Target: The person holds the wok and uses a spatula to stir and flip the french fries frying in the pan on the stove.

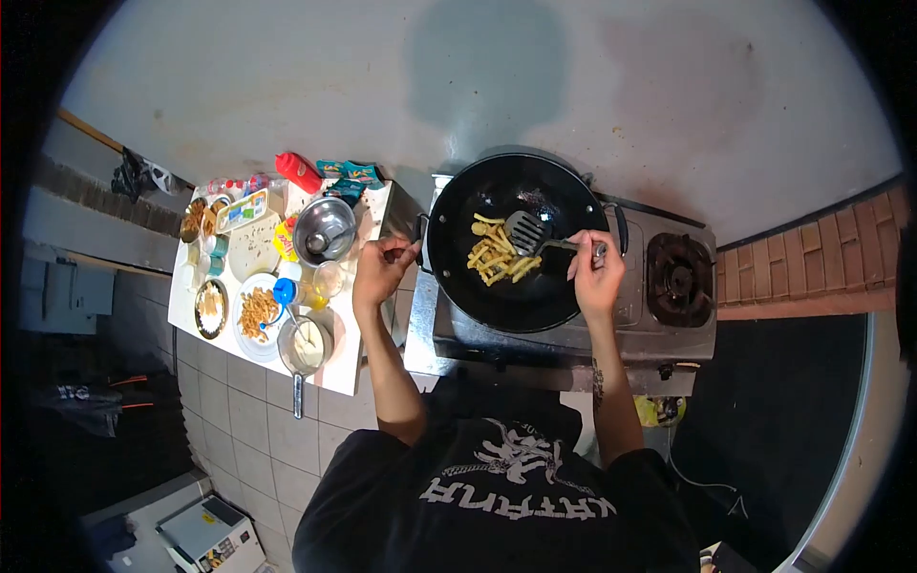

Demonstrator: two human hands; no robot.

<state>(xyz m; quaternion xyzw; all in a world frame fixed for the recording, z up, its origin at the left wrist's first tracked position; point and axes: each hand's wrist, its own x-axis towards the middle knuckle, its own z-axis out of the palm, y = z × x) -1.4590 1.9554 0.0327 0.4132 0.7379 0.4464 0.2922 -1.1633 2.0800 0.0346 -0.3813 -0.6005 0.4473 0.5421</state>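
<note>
A large black wok [497, 310] sits on the stove with yellow fries [493, 256] gathered toward its left-middle. My right hand [596, 267] is closed around the handle of a slotted spatula [526, 232], whose head rests in the wok against the fries' right side. At the wok's left side, my left hand [385, 272] is closed, its fingertips pinched at the wok handle [421, 226]. Part of that handle is hidden by the fingers.
A bare burner [680, 276] is on the stove's right. On the white table at left stand a steel bowl [325, 205], a plate of fried strips [243, 329], an oil bottle with a blue cap [285, 291], a saucepan [320, 361] and a red squeeze bottle [298, 173].
</note>
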